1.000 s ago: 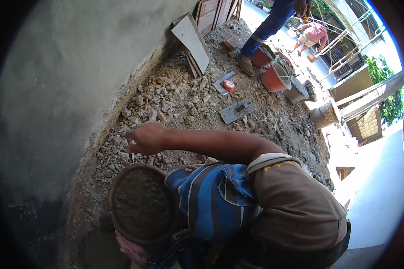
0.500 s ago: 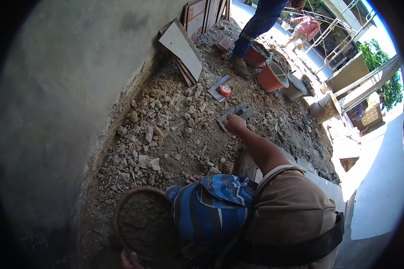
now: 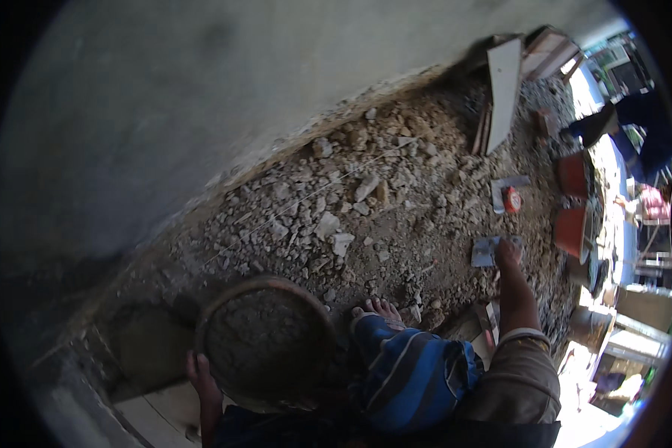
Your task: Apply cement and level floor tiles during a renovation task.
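My left hand [image 3: 206, 387] is at the near-left rim of a round basin [image 3: 215, 308] of wet grey mortar, fingers closed on the edge. Farther off to the right, my right hand [image 3: 508, 254] grips a flat rectangular plastering trowel [image 3: 485, 252], low over the rubble; its handle is mostly hidden by the fingers. Between the hands are my knee in blue striped cloth [image 3: 407, 369] and bare toes [image 3: 381, 307]. Just beyond the trowel lie a red tape measure [image 3: 512, 199] and an L-shaped metal square [image 3: 498, 196].
A bare wall [image 3: 164, 97] runs along the left above broken stones [image 3: 340, 243], with a thin string [image 3: 313, 196] across them. Leaning boards [image 3: 504, 93] stand at the back. Orange buckets [image 3: 570, 233] and another person's dark blue trousers [image 3: 646, 131] are at right.
The view has turned, so the boards, buckets and trowel appear farther right. My left hand shows more fully at the basin's rim; the right is still at the trowel.
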A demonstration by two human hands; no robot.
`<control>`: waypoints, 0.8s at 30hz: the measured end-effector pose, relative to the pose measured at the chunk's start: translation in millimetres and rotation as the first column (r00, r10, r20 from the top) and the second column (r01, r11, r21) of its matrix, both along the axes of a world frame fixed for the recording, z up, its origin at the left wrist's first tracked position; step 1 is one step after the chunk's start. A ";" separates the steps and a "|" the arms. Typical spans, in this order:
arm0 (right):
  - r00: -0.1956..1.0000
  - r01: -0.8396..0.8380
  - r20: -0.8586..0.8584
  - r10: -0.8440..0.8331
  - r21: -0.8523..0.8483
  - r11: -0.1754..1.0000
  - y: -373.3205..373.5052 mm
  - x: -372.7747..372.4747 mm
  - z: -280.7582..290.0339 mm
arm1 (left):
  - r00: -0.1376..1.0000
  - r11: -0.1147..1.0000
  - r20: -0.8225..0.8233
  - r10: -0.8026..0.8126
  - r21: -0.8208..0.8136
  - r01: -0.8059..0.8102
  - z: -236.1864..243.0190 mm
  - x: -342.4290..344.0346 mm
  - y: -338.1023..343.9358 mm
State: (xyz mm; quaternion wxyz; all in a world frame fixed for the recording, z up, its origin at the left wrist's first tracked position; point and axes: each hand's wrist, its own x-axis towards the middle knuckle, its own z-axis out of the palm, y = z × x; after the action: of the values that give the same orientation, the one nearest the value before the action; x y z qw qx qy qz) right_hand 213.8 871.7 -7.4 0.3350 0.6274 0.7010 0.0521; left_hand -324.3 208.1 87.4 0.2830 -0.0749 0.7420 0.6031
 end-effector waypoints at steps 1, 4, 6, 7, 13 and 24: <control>0.999 0.042 -0.031 -0.040 0.057 0.997 -8.1 -18.8 -7.1 | 0.995 0.995 -0.049 -0.085 0.048 0.087 4.6 0.5 -18.7; 0.998 0.064 0.012 -0.063 -0.211 0.975 -0.5 41.8 -6.0 | 0.996 0.999 -0.082 -0.040 0.009 0.041 -2.3 -0.6 0.8; 0.951 -0.142 0.280 0.132 0.016 0.990 -18.4 45.8 -10.9 | 0.991 0.997 -0.116 -0.070 -0.051 0.065 18.2 -5.6 17.7; 0.916 -0.270 0.314 0.249 0.024 0.963 -11.6 66.4 -10.5 | 0.976 0.990 -0.171 -0.132 -0.064 0.123 5.2 -12.5 16.8; 0.918 -0.394 -0.032 0.395 -0.165 0.904 -36.5 -53.8 66.9 | 0.984 0.995 -0.180 -0.004 0.094 0.021 10.6 5.5 16.3; 0.348 -0.874 -0.570 0.744 0.091 0.478 -208.0 -317.6 318.0 | 0.999 0.924 -0.024 0.045 0.381 -0.033 15.4 6.5 26.9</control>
State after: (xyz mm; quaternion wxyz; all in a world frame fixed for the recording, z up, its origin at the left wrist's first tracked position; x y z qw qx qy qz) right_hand -103.8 663.7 310.6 0.1226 0.1371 0.9818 -0.0474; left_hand -317.8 234.9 102.8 0.2681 -0.0236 0.6137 0.7423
